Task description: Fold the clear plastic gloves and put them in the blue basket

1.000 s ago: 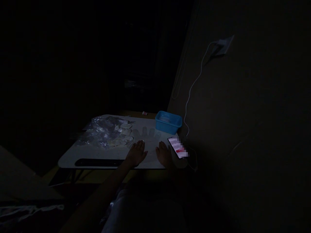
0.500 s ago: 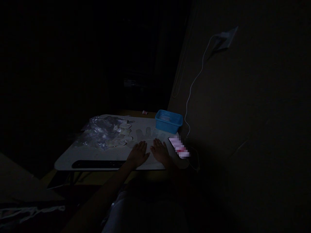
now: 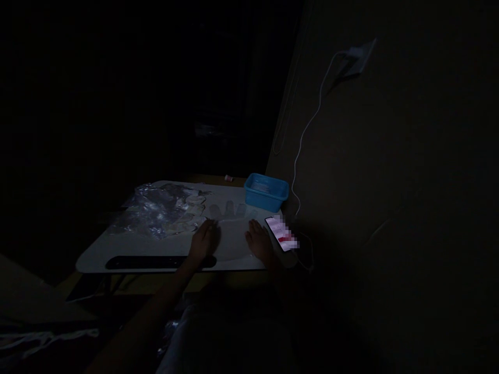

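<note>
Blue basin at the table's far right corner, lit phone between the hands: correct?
No: the head view shows the lit phone right of the right hand, not between it and the left hand. The blue basin is where you say.

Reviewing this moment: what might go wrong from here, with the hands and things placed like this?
The phone lies near the table's right edge, close by the right hand; a sideways nudge might knock it off.
The left hand is next to the crumpled plastic and could snag it.
Dim light could hide a crease in the pale piece between the hands.
</note>
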### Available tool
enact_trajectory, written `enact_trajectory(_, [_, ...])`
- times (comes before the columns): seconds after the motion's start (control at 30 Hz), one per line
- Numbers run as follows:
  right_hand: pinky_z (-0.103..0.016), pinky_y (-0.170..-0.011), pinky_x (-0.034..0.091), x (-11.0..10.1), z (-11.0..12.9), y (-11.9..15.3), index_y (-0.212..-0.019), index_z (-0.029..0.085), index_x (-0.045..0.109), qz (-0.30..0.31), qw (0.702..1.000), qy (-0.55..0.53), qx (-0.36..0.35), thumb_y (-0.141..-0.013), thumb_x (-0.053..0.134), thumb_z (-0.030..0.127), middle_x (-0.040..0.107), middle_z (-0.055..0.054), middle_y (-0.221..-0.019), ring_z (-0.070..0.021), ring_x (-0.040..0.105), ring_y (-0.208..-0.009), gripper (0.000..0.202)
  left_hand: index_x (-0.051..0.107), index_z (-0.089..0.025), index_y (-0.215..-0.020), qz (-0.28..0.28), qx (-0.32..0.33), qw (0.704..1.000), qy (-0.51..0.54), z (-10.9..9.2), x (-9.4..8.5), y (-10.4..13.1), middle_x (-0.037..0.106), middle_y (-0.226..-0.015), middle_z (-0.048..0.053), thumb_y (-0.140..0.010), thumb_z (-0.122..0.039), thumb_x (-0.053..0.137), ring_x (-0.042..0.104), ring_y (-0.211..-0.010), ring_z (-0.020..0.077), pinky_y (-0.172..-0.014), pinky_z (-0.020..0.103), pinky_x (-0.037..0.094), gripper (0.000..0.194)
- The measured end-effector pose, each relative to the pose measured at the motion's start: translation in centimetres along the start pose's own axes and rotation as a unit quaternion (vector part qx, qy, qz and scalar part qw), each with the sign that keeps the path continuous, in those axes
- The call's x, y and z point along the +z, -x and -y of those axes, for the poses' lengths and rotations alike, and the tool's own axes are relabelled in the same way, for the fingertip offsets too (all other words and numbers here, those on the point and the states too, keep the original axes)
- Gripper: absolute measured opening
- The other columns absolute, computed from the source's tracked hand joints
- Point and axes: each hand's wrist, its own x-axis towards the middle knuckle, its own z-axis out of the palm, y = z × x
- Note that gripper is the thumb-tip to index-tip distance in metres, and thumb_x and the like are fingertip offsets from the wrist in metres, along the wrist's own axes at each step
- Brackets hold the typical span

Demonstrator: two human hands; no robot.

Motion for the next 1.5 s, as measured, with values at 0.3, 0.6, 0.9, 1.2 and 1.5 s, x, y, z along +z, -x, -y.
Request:
enact_trajectory(0.3, [-0.042,-0.102,0.023,-0.1,0.2,0.1,-0.127,0.01,0.043,-0.003,0.999,0.02,0.029,-0.088,0.032,0.031,0.039,-0.014,-0.135,-0.0225,0.032,-0.126,0.045,0.044,-0.017,-0.125,0.098,0.081,0.971,-0.204,-3.2,0.0,1.0,0.041,-0.134,0.013,-0.087,-0.037,0.026,0.029,-0.128,0.0276,-0.102,0.051,0.019,0.047])
enact_trajectory(0.6, [-0.044,-0.099,0.024,-0.2,0.1,0.3,-0.123,0.02,0.048,-0.009,1.0,0.018,0.014,-0.087,0.036,0.032,0.04,-0.012,-0.135,-0.0243,0.03,-0.127,0.04,0.039,-0.012,-0.129,0.099,0.061,0.97,-0.213,-3.2,0.0,1.0,0.034,-0.137,0.017,-0.086,-0.041,0.03,0.028,-0.128,0.0292,-0.102,0.049,0.02,0.053])
enact_trajectory(0.9, [-0.039,-0.097,0.029,-0.3,0.1,0.3,-0.124,0.018,0.047,-0.037,0.999,-0.002,-0.011,-0.087,0.036,0.029,0.043,-0.01,-0.133,-0.0222,0.032,-0.125,0.04,0.041,-0.012,-0.128,0.134,0.079,0.968,-0.196,-3.7,-0.6,1.1,0.035,-0.137,0.017,-0.084,-0.04,0.034,0.03,-0.128,0.0276,-0.102,0.049,0.022,0.052])
enact_trajectory(1.2, [-0.039,-0.097,0.027,-0.8,0.2,0.5,-0.122,0.019,0.049,-0.021,1.0,0.015,0.011,-0.085,0.041,0.032,0.043,-0.011,-0.133,-0.0229,0.032,-0.125,0.041,0.043,-0.018,-0.126,0.084,0.088,0.987,-0.104,-3.4,-0.9,1.1,0.044,-0.132,0.011,-0.087,-0.044,0.028,0.036,-0.124,0.0229,-0.101,0.045,0.028,0.049])
enact_trajectory(1.5, [-0.039,-0.097,0.026,-0.4,0.2,0.4,-0.12,0.016,0.05,-0.021,0.999,0.019,0.026,-0.086,0.037,0.032,0.044,-0.012,-0.132,-0.0226,0.032,-0.125,0.04,0.05,-0.014,-0.118,0.066,0.094,0.984,-0.133,-2.8,-0.4,1.0,0.05,-0.126,0.013,-0.083,-0.025,0.036,0.044,-0.117,0.0234,-0.098,0.041,0.034,0.039])
